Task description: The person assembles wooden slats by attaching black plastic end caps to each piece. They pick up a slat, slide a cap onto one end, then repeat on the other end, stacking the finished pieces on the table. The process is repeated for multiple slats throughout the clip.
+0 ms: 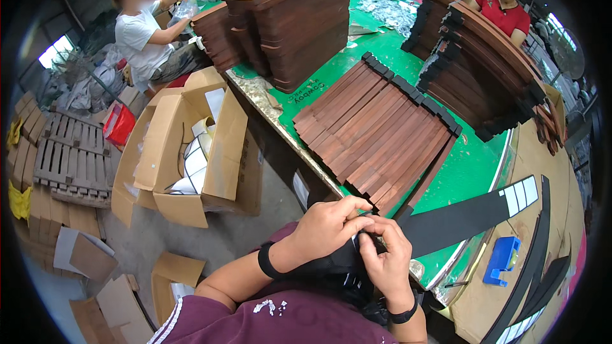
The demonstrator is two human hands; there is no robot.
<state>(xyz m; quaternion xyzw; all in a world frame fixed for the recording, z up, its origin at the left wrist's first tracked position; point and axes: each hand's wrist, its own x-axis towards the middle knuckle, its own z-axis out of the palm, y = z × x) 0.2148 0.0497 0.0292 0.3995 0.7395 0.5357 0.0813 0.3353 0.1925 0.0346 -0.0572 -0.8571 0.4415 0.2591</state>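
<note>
My left hand (pixel 331 228) and my right hand (pixel 390 256) meet at the table's near edge, fingertips pinched together. A small dark bit of something shows between them, too hidden to name. Black material (pixel 347 267) lies below the hands, over my lap. Just beyond my right hand, a black strip (pixel 452 215) with white rectangles at its far end rests on the green table. Ahead of both hands is a fanned row of reddish-brown wooden slats (pixel 376 137), their far ends capped in black.
Tall stacks of brown boards (pixel 293 32) and black-tipped pieces (pixel 478 70) stand on the green table (pixel 357 44). At right are a blue tape dispenser (pixel 502 261) and black strips (pixel 532 280). Left holds an open carton (pixel 223 178) and a pallet (pixel 73 156). Two people (pixel 143 41) work beyond.
</note>
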